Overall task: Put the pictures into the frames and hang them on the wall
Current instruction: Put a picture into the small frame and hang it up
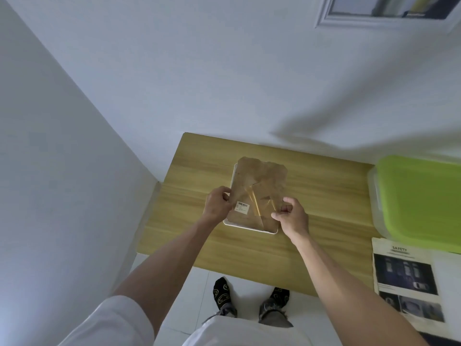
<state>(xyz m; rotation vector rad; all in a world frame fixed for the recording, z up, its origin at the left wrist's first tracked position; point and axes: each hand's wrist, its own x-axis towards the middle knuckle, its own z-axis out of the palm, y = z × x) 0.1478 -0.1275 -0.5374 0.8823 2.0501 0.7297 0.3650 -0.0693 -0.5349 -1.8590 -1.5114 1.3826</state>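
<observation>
White sleeve (117,323) and pale shirt front fill the bottom edge, nearest the lens, with two bare forearms reaching forward from them over the table. Left hand (216,204) has its fingers curled over the left edge of a crumpled brown paper wrapping (259,188), pinching it just beside a small white barcode label (242,208). Right hand (293,217) is likewise curled, thumb and fingers pinching the wrapping's lower right edge, where strips of glossy clear tape (258,206) cross the paper. Torn and ragged along its far edge, the wrapping covers a white picture frame (249,229), of which only a thin rim shows along the left side and the near edge; whether the frame rests flat on the wooden table (324,191) or is tilted up by the hands cannot be told. This table stands against a white wall (224,71). At the right end lies a clear plastic box with a bright green lid (421,203), and just in front of it a printed sheet (406,278) headed "SAFETY", bearing dark photographs. Below the table's near edge, two feet in black patterned socks (222,293) stand on white floor tiles. A grey-framed picture (386,11) hangs high on the wall at upper right.
</observation>
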